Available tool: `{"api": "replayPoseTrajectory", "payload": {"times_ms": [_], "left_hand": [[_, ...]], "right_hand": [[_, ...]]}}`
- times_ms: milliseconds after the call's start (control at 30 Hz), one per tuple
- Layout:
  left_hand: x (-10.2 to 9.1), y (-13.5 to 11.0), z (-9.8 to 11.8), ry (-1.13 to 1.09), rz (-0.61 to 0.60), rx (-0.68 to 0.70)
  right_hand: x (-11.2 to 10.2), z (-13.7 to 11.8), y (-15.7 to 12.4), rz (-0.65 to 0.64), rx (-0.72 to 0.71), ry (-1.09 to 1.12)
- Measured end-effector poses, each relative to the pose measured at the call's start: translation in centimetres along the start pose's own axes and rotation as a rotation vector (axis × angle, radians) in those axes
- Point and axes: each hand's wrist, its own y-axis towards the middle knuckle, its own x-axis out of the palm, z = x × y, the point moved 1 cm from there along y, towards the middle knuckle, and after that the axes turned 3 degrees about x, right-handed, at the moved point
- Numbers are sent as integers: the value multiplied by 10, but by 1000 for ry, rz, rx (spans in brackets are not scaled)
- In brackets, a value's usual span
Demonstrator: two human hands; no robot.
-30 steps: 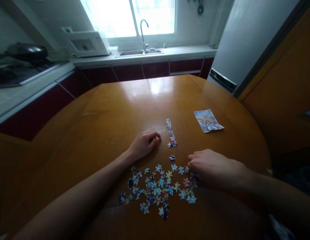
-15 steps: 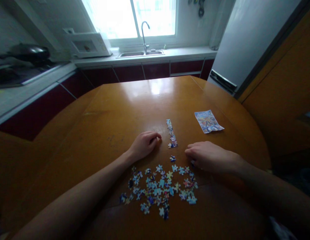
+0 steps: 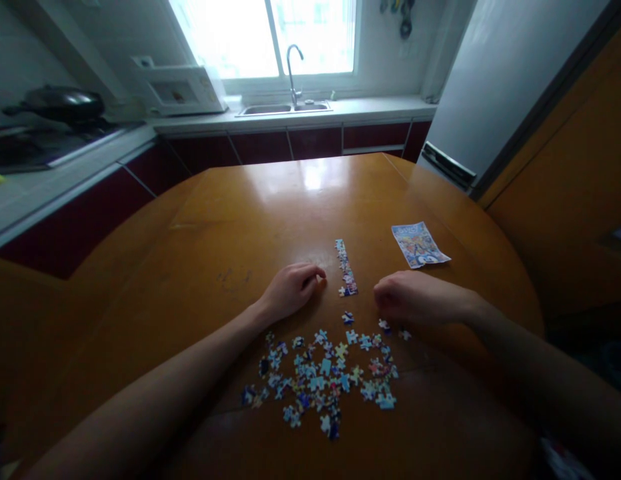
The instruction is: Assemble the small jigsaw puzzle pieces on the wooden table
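Observation:
My left hand (image 3: 294, 291) rests on the table with its fingers loosely curled in, and no piece shows in it. To its right lies a joined strip of jigsaw pieces (image 3: 346, 268). My right hand (image 3: 420, 297) is on the other side of that strip, closed like a fist; its fingertips are hidden, so anything in them is out of sight. Just below that hand are two loose pieces, a dark-and-white puzzle piece (image 3: 384, 325) and a paler puzzle piece (image 3: 404, 334). A single blue-and-white puzzle piece (image 3: 347, 318) sits below the strip. Nearer me spreads a pile of loose puzzle pieces (image 3: 317, 383).
A creased printed picture sheet (image 3: 420, 245) lies beyond my right hand on the wooden table (image 3: 270, 207). Behind the table are a counter with a sink (image 3: 265, 109), a faucet (image 3: 293, 77), a stove with a dark pan (image 3: 60, 103), and a fridge (image 3: 505, 87) at right.
My right hand has shifted slightly away from me and its fingers are more folded, uncovering two puzzle pieces below it. The left hand, the strip and the pile stay put.

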Motion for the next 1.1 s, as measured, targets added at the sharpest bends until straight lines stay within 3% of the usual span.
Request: {"api": "replayPoseTrajectory", "payload": {"times_ms": [133,233,333,500,667,867,1033,1100], "left_hand": [[0,0,0,7,4,6],[1,-1,-1,10,4,9],[1,-1,-1,9,0,3],[1,0,-2,8,-4,12],[1,-1,-2,4,1,15],[0,0,0,6,-5,2],[0,0,2,10,-2,31],[-1,0,4,18,-12,78]], "right_hand": [[8,-2,-2,-46,51,-92],[11,-6,-2,-33,-36,-79],[4,-7,-2,-18,-87,-12],[-5,-3,-3,53,-27,-42],[6,-3,-3,-41,-44,-81],[13,-5,-4,-18,-97,-76],[9,-3,4,-55,-42,111],[7,1,11,3,-32,242]]}}
